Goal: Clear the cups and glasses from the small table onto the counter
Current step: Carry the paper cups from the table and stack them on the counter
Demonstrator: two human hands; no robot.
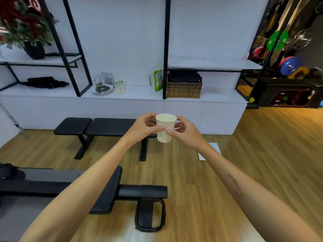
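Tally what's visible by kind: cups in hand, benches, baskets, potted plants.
Paper cup, held by left hand and right hand: 1
Black benches: 2
Wicker basket: 1
Potted plant: 1
Total: 5

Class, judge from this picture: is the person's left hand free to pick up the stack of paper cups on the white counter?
Probably not yet: the left hand and right hand both grip a cream paper cup, and the stack stands well beyond them.
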